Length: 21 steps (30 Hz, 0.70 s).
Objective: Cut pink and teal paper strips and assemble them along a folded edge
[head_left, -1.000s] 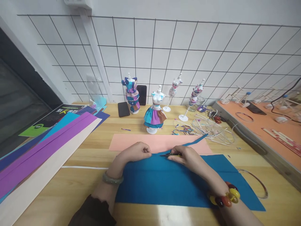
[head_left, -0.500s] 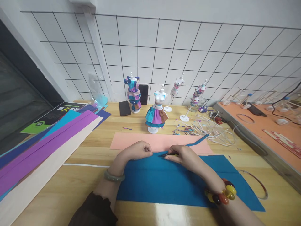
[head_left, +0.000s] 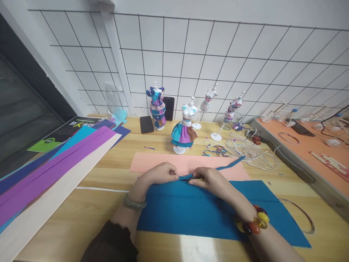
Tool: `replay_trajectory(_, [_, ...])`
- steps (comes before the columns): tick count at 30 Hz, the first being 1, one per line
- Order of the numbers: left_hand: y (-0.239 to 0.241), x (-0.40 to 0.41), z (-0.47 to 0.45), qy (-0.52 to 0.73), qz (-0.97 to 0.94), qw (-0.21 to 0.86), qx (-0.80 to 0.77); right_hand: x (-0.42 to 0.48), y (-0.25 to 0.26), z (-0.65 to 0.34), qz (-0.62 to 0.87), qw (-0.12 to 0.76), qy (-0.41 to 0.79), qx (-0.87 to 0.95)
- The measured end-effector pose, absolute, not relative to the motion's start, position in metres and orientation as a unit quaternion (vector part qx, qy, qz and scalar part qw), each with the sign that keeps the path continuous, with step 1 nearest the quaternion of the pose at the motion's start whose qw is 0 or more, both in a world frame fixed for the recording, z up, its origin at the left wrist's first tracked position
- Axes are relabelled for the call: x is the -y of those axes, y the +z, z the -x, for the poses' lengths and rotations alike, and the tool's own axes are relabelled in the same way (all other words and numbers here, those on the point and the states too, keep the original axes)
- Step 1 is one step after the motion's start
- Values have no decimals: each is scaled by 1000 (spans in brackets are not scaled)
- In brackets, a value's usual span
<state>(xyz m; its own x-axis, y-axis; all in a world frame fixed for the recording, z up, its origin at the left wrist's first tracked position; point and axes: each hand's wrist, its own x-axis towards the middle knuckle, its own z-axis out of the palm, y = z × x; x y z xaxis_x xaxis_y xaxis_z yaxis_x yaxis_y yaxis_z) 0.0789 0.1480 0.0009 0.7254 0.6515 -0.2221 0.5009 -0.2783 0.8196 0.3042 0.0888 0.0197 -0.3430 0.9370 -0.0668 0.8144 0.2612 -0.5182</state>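
Note:
A large teal-blue sheet (head_left: 193,211) lies flat in front of me. My left hand (head_left: 164,172) pinches its far edge between thumb and fingers. Small dark-bladed scissors (head_left: 186,179) are gripped in my right hand (head_left: 209,177), their tips at that edge, just right of the left fingertips. A narrow blue strip (head_left: 231,163) trails from behind my right hand towards the upper right. Beneath the strip is a pale pink sheet (head_left: 152,162). The scissors' handles are mostly hidden by my fingers.
Beyond the sheets stand several small mannequins, one in a multicoloured skirt (head_left: 184,135). Two phones (head_left: 147,124) are near the wall. Coloured sheets (head_left: 81,154) pile up at left. Tangled white strips (head_left: 245,149) lie at right, beside an orange board (head_left: 308,145).
The scissor tips have shifted slightly left along the sheet's edge, closer to my left fingers. Both hands keep their hold, and the whole view has moved a little.

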Motion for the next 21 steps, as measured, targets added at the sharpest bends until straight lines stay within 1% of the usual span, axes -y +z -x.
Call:
replay_trajectory(12, [2,-148,-78,83,-796,480,-359,-88,18,-306,554,137,235,787])
replay_trajectory(21, [2,-148,-78,83,-795,483,-357,-87,15,-306,564,150,257,770])
